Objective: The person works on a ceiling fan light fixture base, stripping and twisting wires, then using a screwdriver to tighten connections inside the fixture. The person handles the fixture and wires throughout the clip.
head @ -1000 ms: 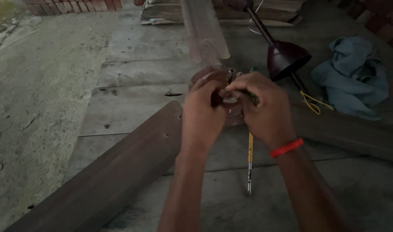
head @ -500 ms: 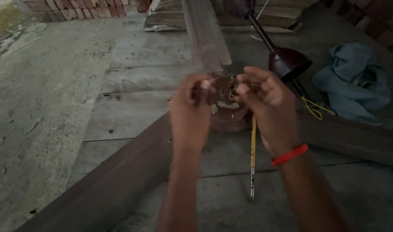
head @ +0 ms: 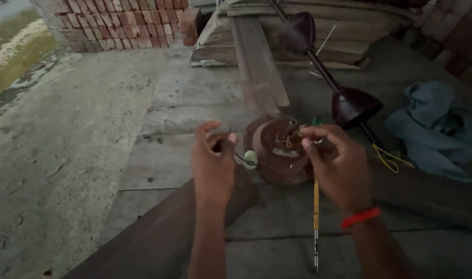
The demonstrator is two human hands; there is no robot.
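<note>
A round dark-brown fan motor hub (head: 277,150) lies on the grey floor, with thin wires and a small pale connector (head: 250,158) at its top and left. My left hand (head: 213,160) is just left of the hub, its fingers pinching a thin dark wire. My right hand (head: 334,160), with a red band at the wrist, pinches wires at the hub's upper right. A yellow-handled screwdriver (head: 315,217) lies on the floor below the hub, partly under my right hand.
A long brown fan blade (head: 153,237) runs to the lower left. A dark downrod with two cone covers (head: 349,103) lies at the right, beside a blue cloth (head: 437,129). Wooden planks (head: 256,62) and red bricks (head: 122,20) are at the back.
My hands were together over the hub and have drawn apart, left hand to the left and right hand to the right, uncovering the hub's top. The camera view has tilted up.
</note>
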